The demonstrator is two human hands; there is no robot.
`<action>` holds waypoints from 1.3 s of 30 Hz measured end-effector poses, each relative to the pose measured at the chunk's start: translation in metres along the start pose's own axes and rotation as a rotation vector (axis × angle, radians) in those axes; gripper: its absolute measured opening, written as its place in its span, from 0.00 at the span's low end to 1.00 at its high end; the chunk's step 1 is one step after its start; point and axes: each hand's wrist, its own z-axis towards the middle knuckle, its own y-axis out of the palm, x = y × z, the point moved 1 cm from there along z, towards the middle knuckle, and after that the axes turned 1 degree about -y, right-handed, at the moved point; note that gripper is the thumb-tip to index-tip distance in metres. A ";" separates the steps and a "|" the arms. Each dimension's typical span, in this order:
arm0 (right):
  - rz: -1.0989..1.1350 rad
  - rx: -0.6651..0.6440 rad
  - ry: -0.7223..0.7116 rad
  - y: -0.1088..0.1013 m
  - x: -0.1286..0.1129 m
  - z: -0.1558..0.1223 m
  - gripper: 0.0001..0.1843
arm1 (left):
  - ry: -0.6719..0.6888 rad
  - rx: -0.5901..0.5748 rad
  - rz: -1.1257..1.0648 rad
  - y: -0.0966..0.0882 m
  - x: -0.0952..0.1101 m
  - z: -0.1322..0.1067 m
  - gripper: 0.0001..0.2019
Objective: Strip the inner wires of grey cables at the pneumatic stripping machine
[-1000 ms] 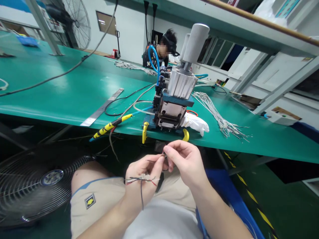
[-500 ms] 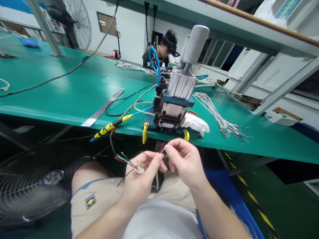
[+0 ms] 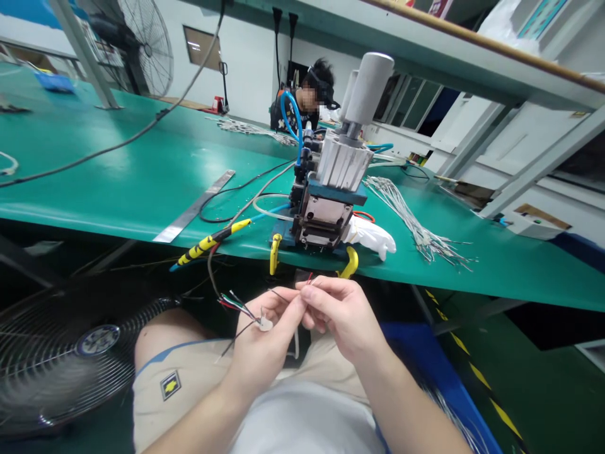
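In my left hand lies a multi-core cable, its whitish sheath in the palm. Thin red, green, white and black wires fan out from it to the left. My right hand pinches thumb against forefinger at my left fingertips, and both hands are closed on cable wires there. A short red end pokes up above the fingers; the rest of that spot is hidden. Just beyond my hands, at the table edge, stands a pneumatic press machine with yellow handles.
A steel ruler and a yellow-black wrapped hose lie left on the green table. Bundled cables lie to the right. A floor fan stands lower left, a blue bin lower right. Another person sits across.
My right hand has moved slightly left and down, its thumb now meeting my left thumb tip over the wires. My left hand stays nearly still.
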 end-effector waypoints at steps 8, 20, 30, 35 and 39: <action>0.035 0.017 0.036 -0.008 -0.006 0.000 0.10 | -0.024 -0.060 0.056 -0.006 -0.004 -0.001 0.08; -0.245 0.031 -0.201 -0.023 -0.009 -0.004 0.03 | -0.071 -0.109 0.361 -0.005 0.002 0.002 0.16; -0.289 -0.109 -0.042 -0.040 -0.022 -0.001 0.09 | -0.066 -0.365 0.513 -0.017 0.012 0.007 0.18; -0.288 -0.131 -0.042 -0.040 -0.026 -0.003 0.11 | -0.005 -0.378 0.546 -0.014 0.017 0.009 0.17; -0.248 -0.069 -0.126 -0.034 -0.024 -0.001 0.13 | 0.034 -0.271 0.442 -0.004 0.003 0.004 0.15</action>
